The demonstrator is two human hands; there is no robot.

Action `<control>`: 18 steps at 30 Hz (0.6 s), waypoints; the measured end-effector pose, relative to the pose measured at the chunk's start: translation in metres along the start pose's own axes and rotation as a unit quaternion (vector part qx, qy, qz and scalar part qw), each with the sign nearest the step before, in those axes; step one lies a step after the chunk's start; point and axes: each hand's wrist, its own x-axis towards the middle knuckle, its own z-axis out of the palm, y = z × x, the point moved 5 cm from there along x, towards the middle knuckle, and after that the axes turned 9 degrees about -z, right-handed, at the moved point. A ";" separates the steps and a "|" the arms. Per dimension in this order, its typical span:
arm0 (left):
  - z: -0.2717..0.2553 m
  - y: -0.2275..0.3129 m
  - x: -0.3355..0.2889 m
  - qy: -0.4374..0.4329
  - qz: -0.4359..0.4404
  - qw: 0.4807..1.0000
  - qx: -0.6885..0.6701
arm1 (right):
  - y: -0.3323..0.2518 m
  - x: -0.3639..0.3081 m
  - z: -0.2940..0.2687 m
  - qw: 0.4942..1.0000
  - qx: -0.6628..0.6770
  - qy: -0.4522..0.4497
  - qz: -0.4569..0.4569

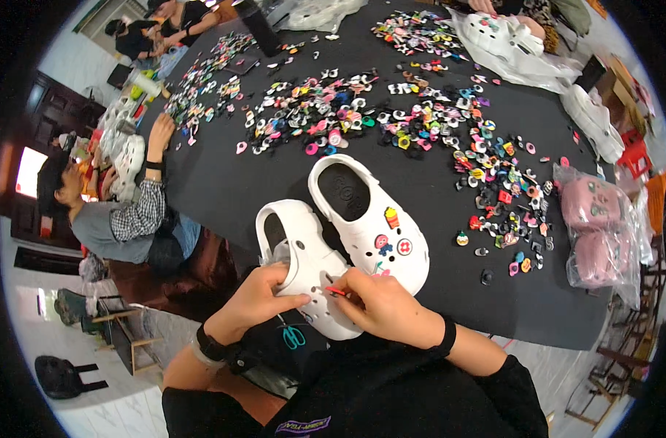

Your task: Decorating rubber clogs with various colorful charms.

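Note:
A white foam clog [304,252] lies tilted at the table's near edge, its strap end away from me. My left hand [256,301] grips its side, thumb pressed on the upper. With fingertips pinched together, my right hand [380,306] holds a small red shoe charm [336,291] against the holes in the clog's upper. Beside it on the right rests a second white clog [409,244], with several charms on its toe, among them a fries charm [391,217] and a round red-and-white charm [404,247]. My right hand partly hides the toes of both clogs.
Loose charms [304,113] lie in heaps across the black table [231,182]. Bagged pink clogs [594,226] sit at the right edge. A co-worker [129,212] sits at the left, another's hands [486,7] hold a white clog [504,36] at the far right. Scissors [293,336] hang below the near edge.

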 end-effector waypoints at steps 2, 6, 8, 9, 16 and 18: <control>0.002 -0.002 -0.001 -0.011 0.001 1.000 -0.025 | -0.004 0.006 0.001 0.997 -0.067 0.007 -0.040; 0.002 -0.008 0.000 0.009 0.040 0.999 -0.020 | -0.010 0.019 0.009 0.975 -0.189 0.003 -0.114; 0.001 -0.008 0.003 0.018 0.076 0.997 -0.003 | -0.009 0.018 0.011 0.972 -0.202 0.000 -0.119; 0.000 -0.009 0.004 0.016 0.084 0.996 0.011 | -0.008 0.019 0.012 0.969 -0.211 -0.001 -0.128; 0.001 -0.005 0.005 0.022 0.063 0.998 0.003 | -0.014 0.008 0.003 0.972 -0.185 0.031 -0.145; 0.001 -0.005 0.006 0.015 0.063 0.998 0.003 | -0.009 0.006 0.003 0.973 -0.148 0.047 -0.169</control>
